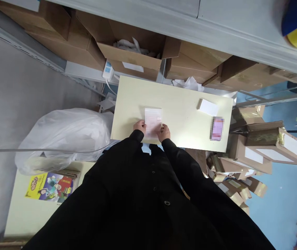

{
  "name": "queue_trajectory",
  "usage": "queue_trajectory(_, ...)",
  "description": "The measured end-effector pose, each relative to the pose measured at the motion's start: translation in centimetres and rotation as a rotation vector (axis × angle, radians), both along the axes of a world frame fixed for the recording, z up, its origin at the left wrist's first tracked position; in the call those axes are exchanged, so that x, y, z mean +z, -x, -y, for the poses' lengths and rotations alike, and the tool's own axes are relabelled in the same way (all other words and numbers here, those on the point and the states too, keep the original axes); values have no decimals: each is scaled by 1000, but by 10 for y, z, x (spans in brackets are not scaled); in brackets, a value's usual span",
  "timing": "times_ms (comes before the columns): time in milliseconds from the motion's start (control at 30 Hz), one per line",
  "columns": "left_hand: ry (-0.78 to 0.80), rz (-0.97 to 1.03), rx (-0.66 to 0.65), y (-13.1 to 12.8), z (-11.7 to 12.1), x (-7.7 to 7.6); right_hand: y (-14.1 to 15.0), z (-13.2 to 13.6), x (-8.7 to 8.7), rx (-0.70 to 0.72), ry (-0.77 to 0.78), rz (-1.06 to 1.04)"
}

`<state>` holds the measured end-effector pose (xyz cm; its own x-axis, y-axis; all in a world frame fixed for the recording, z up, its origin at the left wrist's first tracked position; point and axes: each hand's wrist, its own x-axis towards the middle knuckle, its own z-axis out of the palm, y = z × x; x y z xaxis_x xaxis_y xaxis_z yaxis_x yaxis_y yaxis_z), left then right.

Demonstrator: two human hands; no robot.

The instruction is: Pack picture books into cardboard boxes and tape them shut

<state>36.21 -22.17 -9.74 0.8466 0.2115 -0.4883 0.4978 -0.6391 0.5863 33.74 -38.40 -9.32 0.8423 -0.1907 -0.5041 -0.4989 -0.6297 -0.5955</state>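
A thin printed sheet of paper (pixel 153 118), pale with pinkish lines, lies over the near edge of the cream table (pixel 179 104). My left hand (pixel 140 126) pinches its left edge, with the fingers curled. On the opposite edge, my right hand (pixel 164 132) grips the sheet between thumb and fingers. The print is too small to read. Toward the right end of the table lies a white stack of cards or paper (pixel 208 107). Nearer its right edge is a pink, pixelated item (pixel 217 128) whose kind I cannot make out.
Cardboard boxes (pixel 140 55) fill the shelf behind the table, and more boxes (pixel 253 146) are piled on the right. A large white plastic bag (pixel 70 135) bulges at the left, above a colourful booklet (pixel 51 187). A power strip (pixel 108 71) sits by the table's far left corner.
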Motion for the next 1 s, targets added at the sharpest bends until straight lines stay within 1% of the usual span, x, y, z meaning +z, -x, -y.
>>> queue_trajectory(133,-76,71,-37,1,-3,0,-4,-14,-3,-9,123,-16)
queue_trajectory(200,-80,86,-119,5,-2,1,-4,-19,-5,-29,139,-13)
queue_trajectory(267,-52,71,-216,9,1,0,-6,-20,-7,-73,123,-25)
queue_trajectory(333,-29,54,-252,14,4,0,-9,-18,-8,-158,28,-62)
queue_trajectory(400,-16,53,-227,19,7,0,-14,-12,-7,-237,-123,-115)
queue_trajectory(467,9,48,-207,21,7,2,-19,-5,-3,-255,-265,-161)
queue_trajectory(567,54,30,-167,20,2,6,-26,4,10,-212,-396,-171)
queue_trajectory(667,110,11,-114,15,-5,12,-29,-1,25,-159,-502,-149)
queue_trajectory(733,176,12,-93,12,-13,17,-29,-14,33,-119,-546,-112)
queue_trajectory(800,291,31,-42,11,-23,24,-28,-33,38,-79,-567,-72)
queue_trajectory(900,433,67,50,12,-42,29,-24,-64,41,17,-617,-52)
queue_trajectory(933,428,68,62,12,-49,29,-23,-73,40,62,-652,-58)
queue_trajectory(1000,330,42,61,12,-61,23,-22,-86,37,141,-724,-91)
